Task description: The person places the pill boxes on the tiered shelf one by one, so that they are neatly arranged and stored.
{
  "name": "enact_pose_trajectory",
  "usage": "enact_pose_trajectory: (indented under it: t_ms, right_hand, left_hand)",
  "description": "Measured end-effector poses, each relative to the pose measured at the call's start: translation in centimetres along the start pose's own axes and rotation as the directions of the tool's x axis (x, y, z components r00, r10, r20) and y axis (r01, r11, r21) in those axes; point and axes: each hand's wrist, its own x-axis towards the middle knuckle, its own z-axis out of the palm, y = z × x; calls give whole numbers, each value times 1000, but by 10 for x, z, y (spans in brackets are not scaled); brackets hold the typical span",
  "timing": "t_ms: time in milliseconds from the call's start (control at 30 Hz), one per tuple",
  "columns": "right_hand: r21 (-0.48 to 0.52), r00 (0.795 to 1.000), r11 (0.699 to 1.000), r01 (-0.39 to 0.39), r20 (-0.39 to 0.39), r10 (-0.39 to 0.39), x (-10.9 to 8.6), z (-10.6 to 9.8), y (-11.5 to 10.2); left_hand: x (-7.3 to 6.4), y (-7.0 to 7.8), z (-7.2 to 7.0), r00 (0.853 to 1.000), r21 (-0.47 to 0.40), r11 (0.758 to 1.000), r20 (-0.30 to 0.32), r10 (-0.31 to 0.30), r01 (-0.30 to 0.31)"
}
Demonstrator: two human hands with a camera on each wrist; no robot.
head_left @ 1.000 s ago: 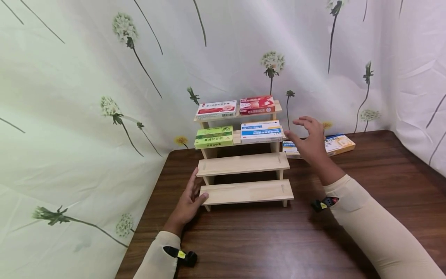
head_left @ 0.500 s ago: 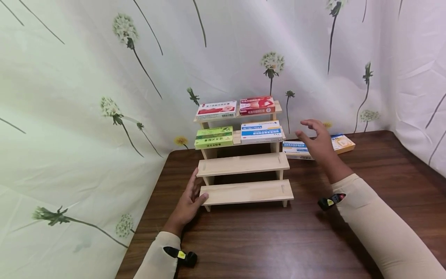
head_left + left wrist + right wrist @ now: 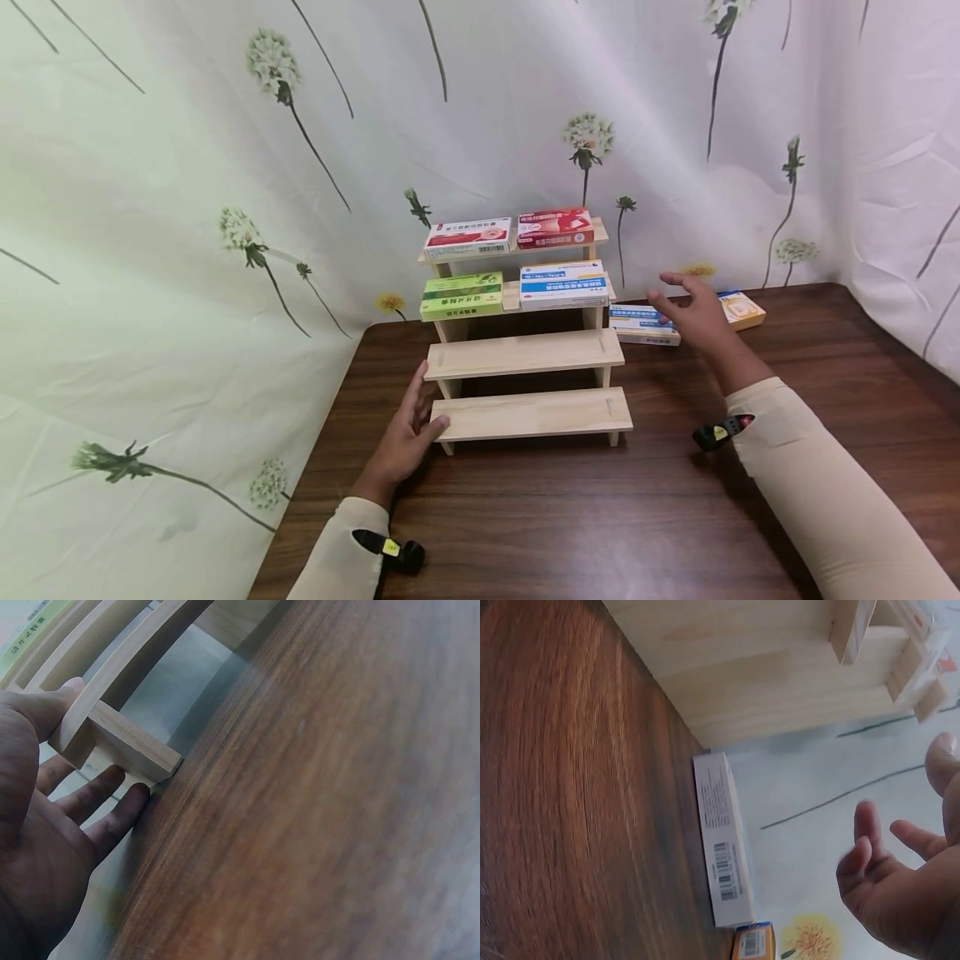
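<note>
A stepped wooden rack (image 3: 525,354) stands on the table. My left hand (image 3: 401,442) grips its left end; in the left wrist view the thumb (image 3: 56,709) lies on the lowest step and the other fingers are spread along the side panel. To the rack's right, my right hand (image 3: 701,321) hovers with fingers apart, holding nothing. Just beyond it a blue-and-white medicine box (image 3: 637,323) and an orange-and-white medicine box (image 3: 742,308) lie on the table, both partly covered by the hand in the head view.
On the rack's top step sit a white-and-red medicine box (image 3: 468,237) and a red one (image 3: 555,227). The step below carries a green box (image 3: 462,294) and a blue-and-white box (image 3: 564,285). A dandelion-print curtain (image 3: 480,133) hangs behind the dark wooden table (image 3: 525,517).
My right hand has drawn away from the rack, moving right and slightly down, exposing more of the blue-and-white box on the table. The left hand stays at the rack's end.
</note>
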Motion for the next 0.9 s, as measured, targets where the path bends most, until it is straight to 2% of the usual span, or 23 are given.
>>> enact_pose_trajectory:
  t_ms: [267, 467, 667, 900]
  right_hand:
    - [53, 991, 993, -108, 89, 103, 8, -4, 13]
    - [-20, 977, 989, -144, 155, 146, 13, -5, 27]
    - [-37, 965, 987, -154, 209, 159, 16, -3, 39]
    - [-88, 965, 991, -100, 235, 118, 19, 2, 52]
  left_hand:
    - [0, 0, 0, 1000, -9, 1000, 0, -1, 1]
    - [0, 1, 0, 1000, -9, 1000, 3, -9, 9]
    - [0, 2, 0, 1000, -8, 1000, 3, -5, 5]
    - [0, 1, 0, 1000, -4, 1000, -4, -15, 15]
